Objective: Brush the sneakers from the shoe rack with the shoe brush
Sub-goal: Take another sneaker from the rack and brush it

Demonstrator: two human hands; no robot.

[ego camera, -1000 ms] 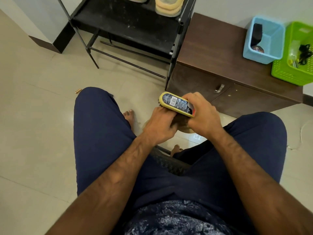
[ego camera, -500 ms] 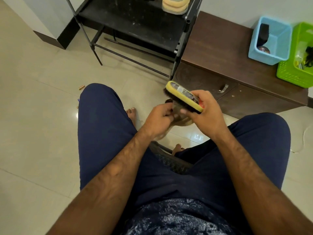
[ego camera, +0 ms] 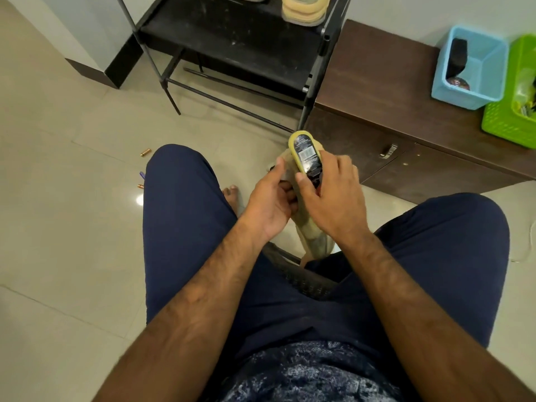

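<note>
I sit with a beige sneaker (ego camera: pixel 314 242) held between my knees, above the floor. My left hand (ego camera: pixel 269 203) grips its left side, thumb up along the toe end. My right hand (ego camera: pixel 333 198) holds the yellow shoe brush (ego camera: pixel 304 153), its labelled back facing up and its bristles down on the sneaker. Most of the sneaker is hidden under both hands. Another beige sneaker (ego camera: pixel 303 10) stands on the black shoe rack (ego camera: pixel 232 44) ahead.
A brown low cabinet (ego camera: pixel 385 91) stands right of the rack, carrying a blue basket (ego camera: pixel 490 68) and a green basket (ego camera: pixel 510 123). Small copper-coloured bits (ego camera: pixel 145 152) lie on the tiled floor at left. My bare foot (ego camera: pixel 231 195) rests on the floor.
The brush has swung from lying across the sneaker to pointing away from me along it. More of the sneaker's heel now shows below my right hand.
</note>
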